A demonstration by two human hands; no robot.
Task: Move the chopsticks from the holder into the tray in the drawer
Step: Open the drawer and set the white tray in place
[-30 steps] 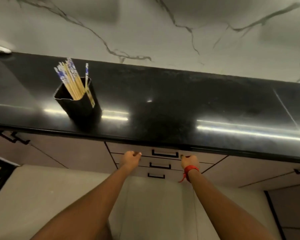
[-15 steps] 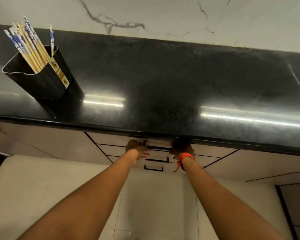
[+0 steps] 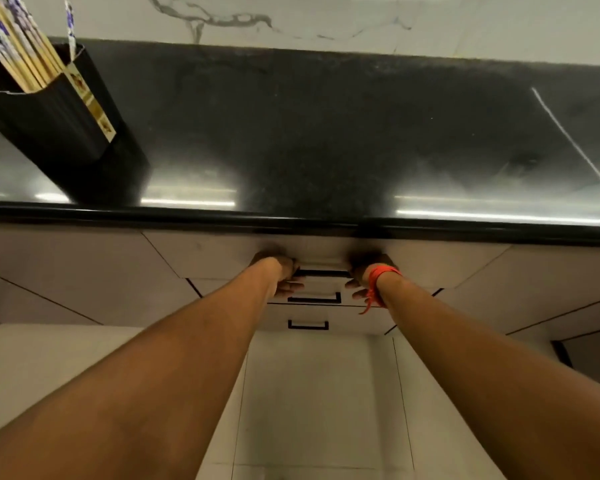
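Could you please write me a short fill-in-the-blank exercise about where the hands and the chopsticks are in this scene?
1. The chopsticks stand in a ____ holder on the countertop.
2. The left hand and right hand both reach the ____ drawer of the stack.
3. An orange string is tied round the ____ wrist.

Missing words: black; top; right
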